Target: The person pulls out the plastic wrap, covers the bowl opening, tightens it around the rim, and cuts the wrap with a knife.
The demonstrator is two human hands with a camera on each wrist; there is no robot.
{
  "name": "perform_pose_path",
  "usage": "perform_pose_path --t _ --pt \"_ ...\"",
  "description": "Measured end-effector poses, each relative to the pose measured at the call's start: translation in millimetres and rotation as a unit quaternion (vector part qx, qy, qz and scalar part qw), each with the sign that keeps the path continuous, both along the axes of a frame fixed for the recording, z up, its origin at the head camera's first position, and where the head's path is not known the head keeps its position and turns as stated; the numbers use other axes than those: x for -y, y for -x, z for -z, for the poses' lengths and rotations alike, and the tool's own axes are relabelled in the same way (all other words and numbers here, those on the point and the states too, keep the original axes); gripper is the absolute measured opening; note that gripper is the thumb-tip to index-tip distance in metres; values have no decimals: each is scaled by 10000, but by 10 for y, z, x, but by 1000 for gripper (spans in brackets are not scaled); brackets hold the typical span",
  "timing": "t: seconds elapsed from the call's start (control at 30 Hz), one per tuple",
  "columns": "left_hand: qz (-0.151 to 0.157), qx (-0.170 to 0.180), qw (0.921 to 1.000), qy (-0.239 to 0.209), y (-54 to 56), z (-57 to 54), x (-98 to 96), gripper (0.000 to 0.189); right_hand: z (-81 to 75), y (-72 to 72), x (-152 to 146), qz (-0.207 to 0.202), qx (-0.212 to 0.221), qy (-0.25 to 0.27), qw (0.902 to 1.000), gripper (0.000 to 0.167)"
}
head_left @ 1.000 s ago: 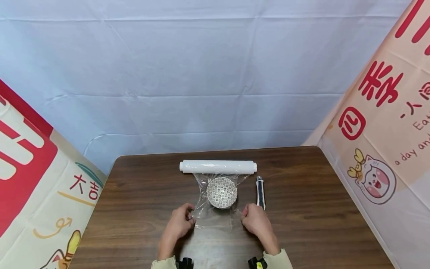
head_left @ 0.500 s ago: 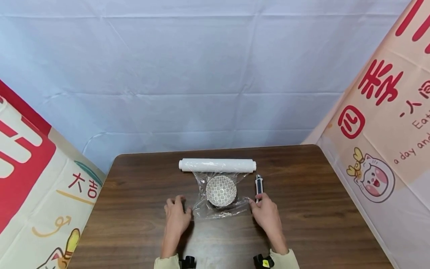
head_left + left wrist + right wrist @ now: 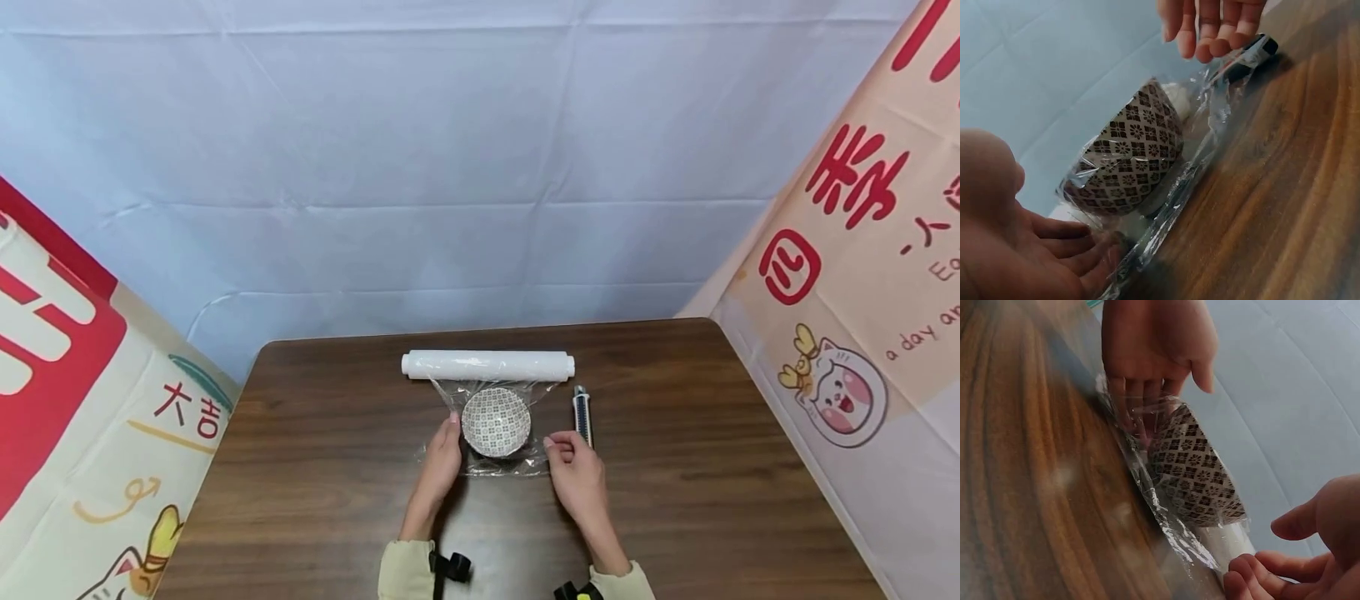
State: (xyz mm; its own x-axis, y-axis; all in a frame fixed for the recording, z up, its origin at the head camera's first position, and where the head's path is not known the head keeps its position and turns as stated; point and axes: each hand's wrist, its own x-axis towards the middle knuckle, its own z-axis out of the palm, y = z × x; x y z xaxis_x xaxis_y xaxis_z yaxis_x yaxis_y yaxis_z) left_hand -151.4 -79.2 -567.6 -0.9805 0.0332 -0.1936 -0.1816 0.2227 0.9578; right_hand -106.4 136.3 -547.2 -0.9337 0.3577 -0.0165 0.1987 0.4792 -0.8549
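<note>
A bowl with a small dark pattern (image 3: 496,422) stands upright on the table under clear cling film (image 3: 1175,203). The film runs from a white roll (image 3: 487,365) behind the bowl, and its crumpled front edge lies on the table. My left hand (image 3: 441,458) is at the bowl's left side, its straight fingers touching the film low by the bowl in the left wrist view. On the other side my right hand (image 3: 579,483) hovers beside the film, fingers loosely bent and thumb apart from them in the right wrist view, with nothing gripped.
A utility knife (image 3: 581,408) lies right of the bowl, its near end hidden behind my right hand. The brown wooden table (image 3: 322,417) ends at a pale cloth backdrop (image 3: 420,192). Printed banners hang on both sides.
My left hand has moved right and forward against the bowl's side. My right hand has let go of the film corner and shifted slightly left. The film's front edge has come closer to the bowl.
</note>
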Motion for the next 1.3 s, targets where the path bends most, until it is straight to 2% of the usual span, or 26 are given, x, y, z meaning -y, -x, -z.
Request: perform_pose_path --t 0.1,0.27,0.33,0.4,0.5,0.53,0.6,0.67,0.83,0.93,1.13,1.3 --pt "-41 71 9996 -265 73 40 -3 71 16 -11 10 26 -47 178 9998 15" --pt "227 227 9992 -234 113 19 22 70 -50 15 5 206 -358 640 9971 17" --pt "129 158 9998 23 110 -12 27 65 -77 48 10 205 -355 775 9961 20" --pt "-107 29 9994 324 107 -44 30 59 -89 94 20 137 -296 842 9959 22" --pt "-445 -95 9952 872 108 -77 32 49 -67 200 42 -112 -146 793 9967 28" --pt "-458 -105 9944 947 111 -82 31 48 -49 243 50 -229 -82 744 9969 29" --pt "-356 -52 9943 1008 124 -82 29 46 -6 336 67 -505 99 678 9964 34" --pt "-159 88 9965 822 144 -79 22 47 44 428 78 -722 303 625 9950 37" --pt "53 385 9986 367 197 -86 -7 52 163 579 102 -1007 735 1210 9848 46" --pt "57 389 9982 456 230 -72 -12 56 200 621 119 -1120 745 1479 9798 48" --pt "93 443 9973 576 275 -56 -21 54 197 664 118 -1256 647 1429 9796 48" --pt "46 362 9956 860 303 -61 -47 52 182 680 89 -1394 696 1452 9771 46"
